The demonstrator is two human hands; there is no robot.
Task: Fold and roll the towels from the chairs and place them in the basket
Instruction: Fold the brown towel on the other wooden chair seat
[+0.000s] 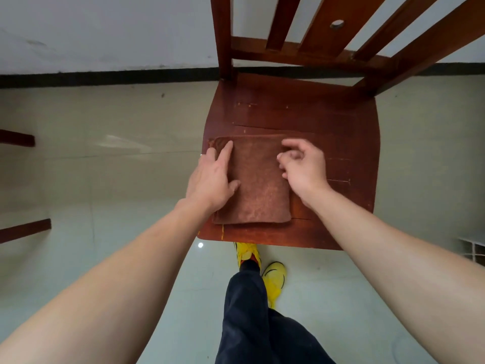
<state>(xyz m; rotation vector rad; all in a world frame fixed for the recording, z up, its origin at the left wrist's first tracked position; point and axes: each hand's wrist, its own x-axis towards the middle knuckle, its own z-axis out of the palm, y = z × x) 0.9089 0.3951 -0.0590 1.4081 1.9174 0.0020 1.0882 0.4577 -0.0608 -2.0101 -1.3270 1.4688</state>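
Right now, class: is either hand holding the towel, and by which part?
The left hand presses flat on the left edge of the towel, not gripping it. The right hand curls at its right edge; whether it pinches cannot be told.

We see a rust-brown terry towel (pixel 259 185) folded into a flat, thick rectangle; it lies on the seat of the reddish-brown wooden chair (pixel 328 122), by the front left corner; its long sides run front to back.

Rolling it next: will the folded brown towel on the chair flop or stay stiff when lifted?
Likely floppy: the towel is soft layered cloth with rounded edges. Probably light, being thin. Its nap should grip the chair seat, not slide.
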